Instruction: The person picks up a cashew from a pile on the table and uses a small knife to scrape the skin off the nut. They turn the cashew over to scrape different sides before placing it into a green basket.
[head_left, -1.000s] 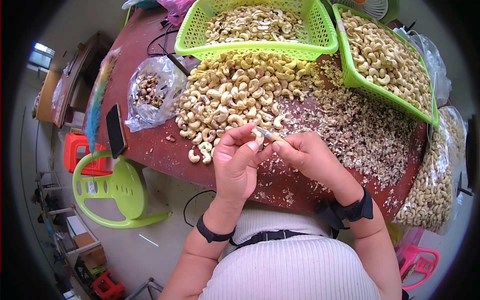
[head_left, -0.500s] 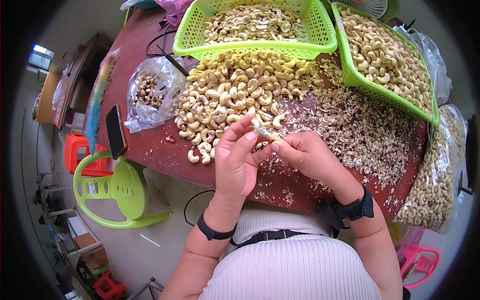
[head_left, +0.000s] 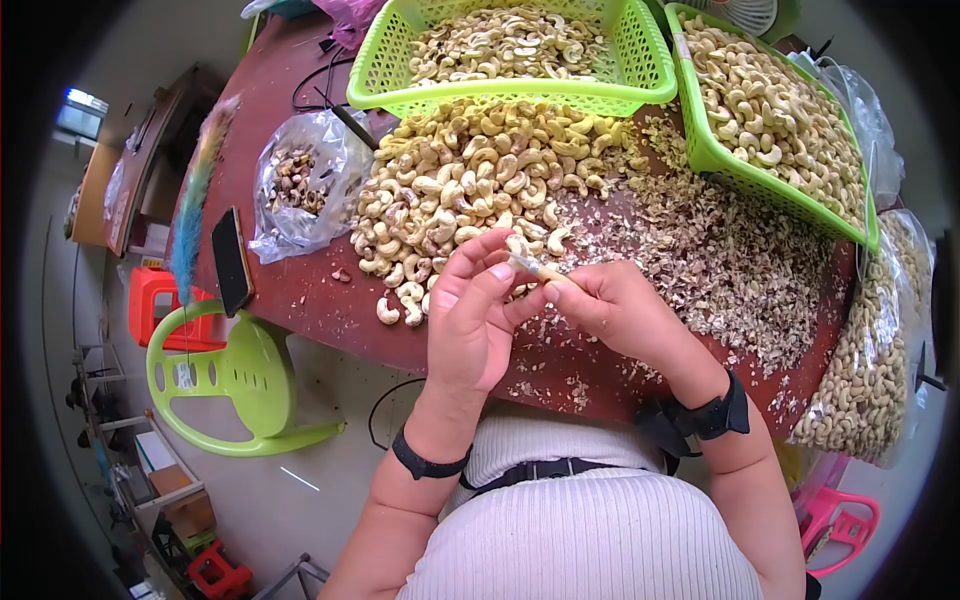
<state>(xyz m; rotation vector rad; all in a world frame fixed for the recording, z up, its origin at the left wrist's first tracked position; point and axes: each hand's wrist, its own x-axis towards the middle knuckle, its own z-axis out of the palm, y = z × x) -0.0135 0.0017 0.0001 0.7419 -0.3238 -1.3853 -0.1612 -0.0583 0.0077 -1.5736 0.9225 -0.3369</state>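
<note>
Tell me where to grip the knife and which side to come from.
Best by the handle, from the person's right, likely in a thumb-and-finger pinch: it is slim and slants down toward the right hand, which pinches it. The blade points left toward the nut in the left hand, so that end seems best avoided.

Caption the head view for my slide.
Left hand holds a cashew, right hand a small knife, near a cashew heap.
</note>
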